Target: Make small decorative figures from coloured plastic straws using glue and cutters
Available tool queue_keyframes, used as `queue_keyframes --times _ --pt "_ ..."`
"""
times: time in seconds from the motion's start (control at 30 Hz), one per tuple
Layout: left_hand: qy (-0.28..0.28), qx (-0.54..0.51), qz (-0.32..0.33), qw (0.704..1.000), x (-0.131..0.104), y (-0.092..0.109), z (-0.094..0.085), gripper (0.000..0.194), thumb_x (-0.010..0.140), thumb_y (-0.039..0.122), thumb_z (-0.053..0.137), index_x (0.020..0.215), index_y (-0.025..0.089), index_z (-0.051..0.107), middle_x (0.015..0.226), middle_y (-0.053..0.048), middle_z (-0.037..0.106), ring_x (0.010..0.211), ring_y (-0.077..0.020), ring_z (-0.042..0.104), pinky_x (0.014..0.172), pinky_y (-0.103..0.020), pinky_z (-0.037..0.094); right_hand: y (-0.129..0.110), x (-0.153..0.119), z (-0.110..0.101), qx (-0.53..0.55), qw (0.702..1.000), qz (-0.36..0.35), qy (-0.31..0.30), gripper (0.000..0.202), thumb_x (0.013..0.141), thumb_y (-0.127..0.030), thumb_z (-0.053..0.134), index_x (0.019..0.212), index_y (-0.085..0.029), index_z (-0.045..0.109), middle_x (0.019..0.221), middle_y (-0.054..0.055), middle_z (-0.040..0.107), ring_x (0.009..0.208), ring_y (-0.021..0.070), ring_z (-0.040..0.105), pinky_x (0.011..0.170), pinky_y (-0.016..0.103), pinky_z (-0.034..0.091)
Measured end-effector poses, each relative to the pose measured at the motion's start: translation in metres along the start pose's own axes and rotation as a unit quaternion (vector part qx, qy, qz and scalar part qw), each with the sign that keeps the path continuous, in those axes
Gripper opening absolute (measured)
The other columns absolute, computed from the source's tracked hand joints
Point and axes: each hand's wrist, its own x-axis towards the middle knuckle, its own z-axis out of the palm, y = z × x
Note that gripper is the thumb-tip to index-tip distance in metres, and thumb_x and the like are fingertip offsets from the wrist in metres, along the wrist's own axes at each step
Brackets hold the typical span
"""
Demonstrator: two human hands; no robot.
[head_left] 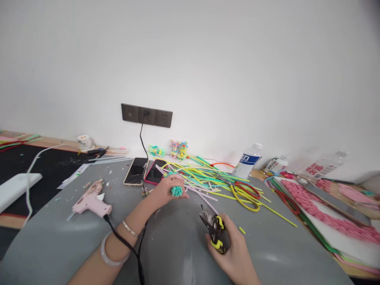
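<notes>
Places are referred to the pink glue gun (pixel 93 202). Principal hazard: the gun's black cord (pixel 121 237) crosses the left forearm between bracelet (pixel 130 228) and bangle (pixel 103 251); should that arm be drawn back, the cord could snag and drag the gun, and if the nozzle is hot, anything it touches might be marked. Secondary hazard: the pliers' jaws appear parted, so a careless approach could nip a fingertip or crush the piece. The turquoise bobbled piece (pixel 177 191) lies to the right of the gun, within the left hand (pixel 165 187), whose curled fingers pinch it, its bobbled end protruding toward the wearer; the grip beneath cannot be verified. The right hand (pixel 236 247), farther right of the gun and nearer the wearer, is wrapped round the black-and-yellow pliers (pixel 220 237); pliers and piece are apart, not touching.
</notes>
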Motion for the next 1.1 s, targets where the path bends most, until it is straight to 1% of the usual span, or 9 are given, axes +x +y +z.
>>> queue_keyframes --times 0.1,0.2,0.27,0.4,0.53,0.63,0.77,0.9,1.1 --pt "0.003 0.002 0.0 1.0 0.0 0.0 0.0 0.024 0.079 0.04 0.076 0.071 0.019 0.068 0.074 -0.006 0.067 0.098 -0.0239 0.065 0.085 -0.035 0.054 0.008 0.01 -0.002 -0.037 0.999 -0.008 0.014 0.03 0.076 -0.027 0.063 0.103 -0.022 0.05 0.078 0.002 0.059 0.066 0.0192 0.058 0.06 0.028 0.049" --pt "0.007 0.0 0.001 1.0 -0.001 -0.002 0.001 0.023 0.078 0.039 0.077 0.071 0.019 0.068 0.075 -0.006 0.067 0.1 -0.024 0.064 0.085 -0.035 0.054 0.014 0.018 -0.002 -0.051 0.998 0.001 0.035 0.03 0.075 -0.03 0.063 0.101 -0.022 0.05 0.08 0.003 0.059 0.068 0.0201 0.057 0.062 0.029 0.049" --pt "0.011 -0.003 -0.002 1.0 -0.002 -0.002 0.001 0.023 0.079 0.038 0.076 0.07 0.019 0.068 0.075 -0.006 0.067 0.101 -0.0239 0.064 0.086 -0.035 0.053 0.016 0.021 -0.001 -0.041 0.998 0.023 0.045 0.029 0.077 -0.033 0.061 0.101 -0.021 0.05 0.081 0.003 0.06 0.069 0.0201 0.058 0.062 0.029 0.049" --pt "0.006 -0.006 -0.01 1.0 -0.002 0.0 0.001 0.022 0.079 0.038 0.076 0.071 0.019 0.068 0.075 -0.005 0.067 0.102 -0.0243 0.064 0.086 -0.035 0.053 0.02 0.025 -0.001 0.002 0.996 0.077 0.034 0.02 0.083 -0.036 0.056 0.096 -0.022 0.048 0.069 -0.002 0.055 0.059 0.0159 0.054 0.056 0.024 0.046" --pt "0.001 0.011 -0.006 1.0 -0.002 0.001 0.0 0.02 0.08 0.035 0.075 0.07 0.019 0.068 0.074 -0.005 0.067 0.099 -0.0234 0.064 0.088 -0.036 0.052 0.019 0.03 -0.006 0.018 0.995 0.103 -0.002 0.02 0.085 -0.037 0.054 0.096 -0.022 0.047 0.069 -0.002 0.057 0.056 0.0146 0.055 0.053 0.023 0.047" --pt "0.01 0.034 -0.022 0.999 -0.002 -0.001 0.001 0.019 0.08 0.034 0.076 0.071 0.019 0.069 0.082 -0.006 0.068 0.095 -0.0222 0.065 0.087 -0.036 0.052 0.008 0.035 -0.008 0.005 0.994 0.094 -0.047 0.02 0.08 -0.034 0.056 0.094 -0.022 0.047 0.072 0.001 0.062 0.059 0.0166 0.059 0.056 0.025 0.049" --pt "0.007 0.064 -0.039 0.997 -0.003 -0.005 0.001 0.015 0.078 0.031 0.077 0.079 0.017 0.07 0.091 -0.009 0.069 0.093 -0.0222 0.065 0.086 -0.035 0.053 -0.011 0.041 -0.006 -0.056 0.992 0.072 -0.086 0.024 0.074 -0.03 0.059 0.095 -0.022 0.051 0.076 0.004 0.067 0.063 0.0211 0.063 0.057 0.027 0.048" --pt "-0.006 0.091 -0.027 0.995 -0.003 -0.007 0.0 0.012 0.075 0.018 0.077 0.085 0.017 0.07 0.095 -0.01 0.07 0.095 -0.0234 0.065 0.086 -0.036 0.053 -0.025 0.046 -0.002 -0.113 0.989 0.04 -0.089 0.025 0.07 -0.028 0.058 0.093 -0.023 0.051 0.077 0.005 0.069 0.068 0.0252 0.066 0.059 0.03 0.047" --pt "-0.006 0.112 -0.018 0.993 -0.004 -0.006 -0.001 0.014 0.074 0.005 0.072 0.083 0.016 0.069 0.089 -0.008 0.07 0.093 -0.0227 0.064 0.086 -0.035 0.052 -0.031 0.052 -0.001 -0.135 0.988 0.005 -0.073 0.025 0.07 -0.028 0.059 0.093 -0.023 0.051 0.077 0.006 0.07 0.07 0.0258 0.067 0.059 0.029 0.045"
